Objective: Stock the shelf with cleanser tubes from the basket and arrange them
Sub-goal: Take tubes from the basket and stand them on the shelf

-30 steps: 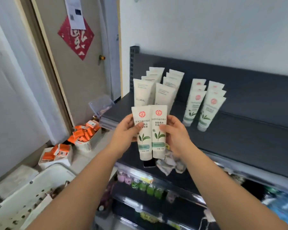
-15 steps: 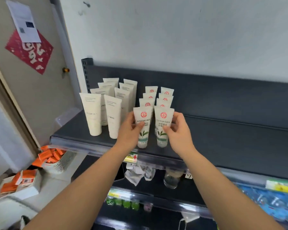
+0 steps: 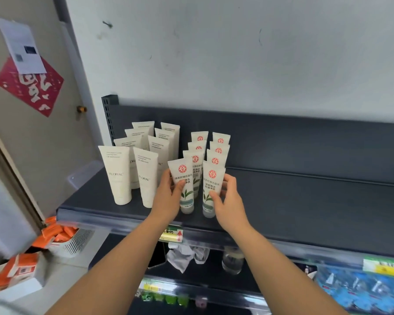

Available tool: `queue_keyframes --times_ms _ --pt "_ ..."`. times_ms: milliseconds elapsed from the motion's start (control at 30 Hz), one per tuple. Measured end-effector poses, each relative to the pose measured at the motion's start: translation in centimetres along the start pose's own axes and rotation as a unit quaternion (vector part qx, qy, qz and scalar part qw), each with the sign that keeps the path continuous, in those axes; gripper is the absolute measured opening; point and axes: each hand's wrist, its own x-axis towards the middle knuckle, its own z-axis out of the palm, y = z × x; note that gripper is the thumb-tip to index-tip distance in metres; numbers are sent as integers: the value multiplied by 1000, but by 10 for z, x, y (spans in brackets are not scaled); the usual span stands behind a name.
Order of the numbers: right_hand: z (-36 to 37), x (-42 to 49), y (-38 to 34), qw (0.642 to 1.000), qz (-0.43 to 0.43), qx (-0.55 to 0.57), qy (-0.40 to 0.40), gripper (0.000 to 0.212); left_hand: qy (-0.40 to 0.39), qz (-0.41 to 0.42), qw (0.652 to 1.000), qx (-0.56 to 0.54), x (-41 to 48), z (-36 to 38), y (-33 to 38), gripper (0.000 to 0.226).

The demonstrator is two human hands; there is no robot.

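Observation:
On the dark grey shelf (image 3: 305,201) two white cleanser tubes with a red seal and green leaf stand cap-down at the front of two rows of the same tubes (image 3: 218,146). My left hand (image 3: 168,198) grips the left front tube (image 3: 182,178), which leans slightly left. My right hand (image 3: 228,201) grips the right front tube (image 3: 210,185). Left of them stands a group of cream FLORAL tubes (image 3: 143,155). The basket is not in view.
The shelf's right half is bare. A clear price rail (image 3: 123,221) runs along its front edge. Below lie a crumpled cloth (image 3: 187,255), a glass jar (image 3: 232,260) and blue packs (image 3: 362,289). Orange boxes in white bins (image 3: 62,237) sit on the floor left.
Both hands carried the two tubes from in front of the shelf onto it, set them upright at the front of the red-seal rows, then spread them a little apart.

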Motion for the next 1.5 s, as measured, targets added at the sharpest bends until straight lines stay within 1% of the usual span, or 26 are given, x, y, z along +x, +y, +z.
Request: queue_keyframes --times_ms 133,233,367,433,533,633,767,833,933,1033,1100,1167,1233,1267,1367,1500 --pt "2 1 2 1000 3 -8 -2 45 -19 9 1000 19 -1 -1 -1 32" --pt "-1 2 1 1000 10 -5 -22 44 -19 8 999 31 -2 -2 2 34" --pt "-6 3 -3 999 28 -13 -44 39 -32 -19 999 30 -2 -3 7 32" --pt "-8 1 -4 998 44 -11 -53 39 -38 -38 998 42 -5 -4 7 32" --pt "-11 -3 0 992 80 -40 -92 45 -59 -87 992 64 -14 -7 5 45" --pt "-18 -9 9 976 112 -112 -151 53 -66 -114 982 136 -29 -11 -2 63" --pt "-28 -17 6 958 82 -213 -174 54 -68 -81 962 253 -51 -19 -2 64" --pt "-30 -20 3 939 68 -283 -183 46 -78 -63 943 317 -61 -26 -1 62" --pt "-27 -26 4 912 70 -349 -202 31 -108 -71 916 381 -77 -38 -4 62" --pt "-19 -36 3 885 47 -405 -225 27 -145 -73 882 443 -89 -53 -6 64" --pt "-12 -47 0 868 26 -441 -226 32 -154 -67 869 465 -95 -63 -7 66" --pt "-4 -57 -6 863 15 -456 -218 38 -152 -62 863 478 -104 -73 -6 68" --pt "9 -67 -15 845 -18 -482 -231 41 -146 -56 860 486 -114 -86 -2 69" --pt "18 -72 -20 842 -30 -488 -228 43 -142 -55 860 488 -120 -96 0 70" --pt "47 -91 -39 839 -63 -488 -231 60 -139 -61 851 502 -140 -131 0 71" --pt "97 -124 -61 837 -99 -468 -266 65 -139 -86 830 533 -172 -188 -7 73"
